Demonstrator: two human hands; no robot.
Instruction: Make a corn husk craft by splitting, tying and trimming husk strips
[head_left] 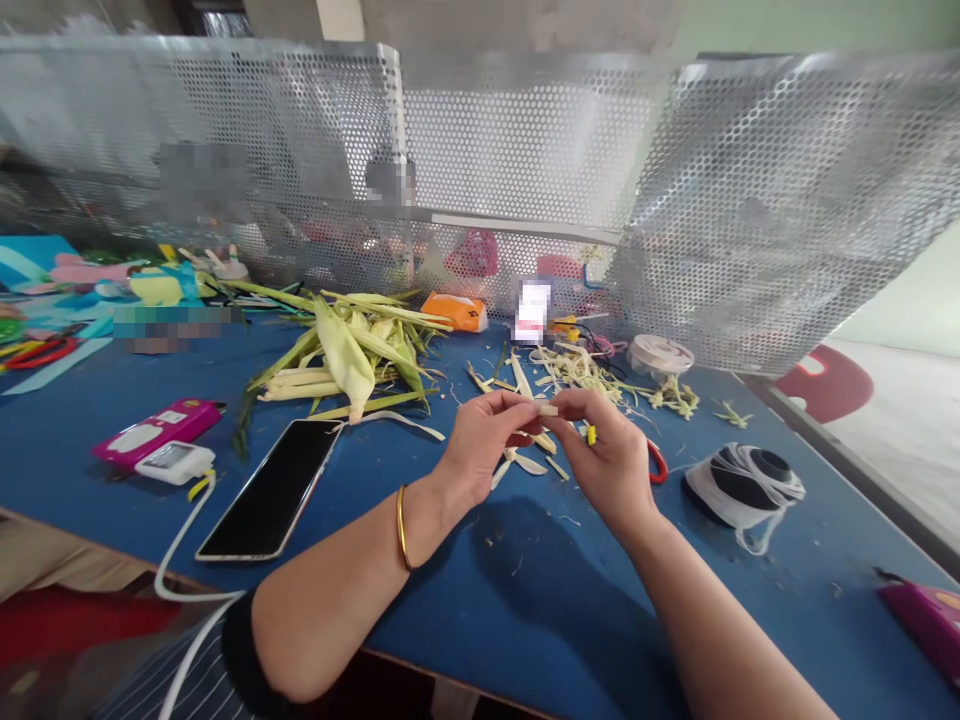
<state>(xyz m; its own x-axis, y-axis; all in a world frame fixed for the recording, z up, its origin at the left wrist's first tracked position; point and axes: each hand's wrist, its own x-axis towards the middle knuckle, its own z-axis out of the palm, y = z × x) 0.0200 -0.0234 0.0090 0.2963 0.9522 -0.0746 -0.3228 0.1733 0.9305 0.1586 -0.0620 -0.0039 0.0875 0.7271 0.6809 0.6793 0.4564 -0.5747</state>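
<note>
Above the blue table [525, 590], my left hand [484, 445] and my right hand [607, 455] meet at the fingertips. Both pinch a pale leaf strip [546, 409] stretched between them, and its loose ends hang down under the hands. A thin gold bangle circles my left wrist. Just behind my right hand a red scissor handle [658, 462] lies on the table, mostly hidden. A pile of green and pale palm leaves [345, 355] lies to the far left of the hands.
A black phone [274, 490] lies at the left with a white cable and a white charger [174, 462] beside a pink case [161, 428]. A reel of white tape [746, 480] sits at the right. Leaf trimmings [592, 370] lie behind. A perforated metal screen [525, 160] walls the far edge.
</note>
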